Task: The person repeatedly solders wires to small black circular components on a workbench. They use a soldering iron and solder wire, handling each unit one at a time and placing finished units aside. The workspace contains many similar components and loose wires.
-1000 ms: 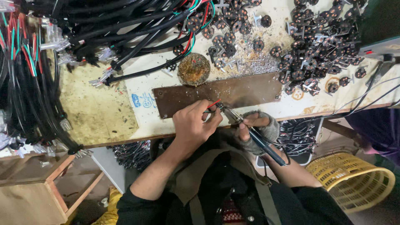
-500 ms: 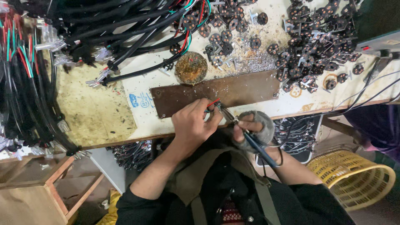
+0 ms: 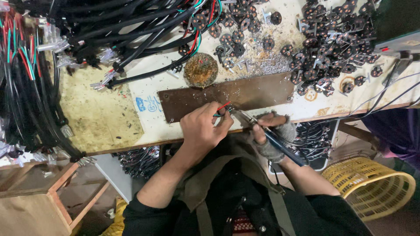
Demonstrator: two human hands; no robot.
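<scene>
My left hand (image 3: 203, 130) pinches a small black connector with red and green wire ends (image 3: 222, 108) over the near edge of a brown metal plate (image 3: 227, 95). My right hand (image 3: 272, 131), in a grey fingerless glove, grips a blue-handled soldering iron (image 3: 280, 143). The iron's metal tip reaches left to the connector beside my left fingertips. Both hands rest at the front edge of the stained workbench (image 3: 100, 116).
A round brown solder-cleaning pad (image 3: 201, 70) sits behind the plate. Piles of black round connectors (image 3: 332, 39) cover the back right. Bundles of black cables (image 3: 87, 30) fill the left and back. A yellow basket (image 3: 372, 188) stands on the floor at right.
The view shifted slightly. My hands stay at the plate's near edge, the iron tip still at the connector.
</scene>
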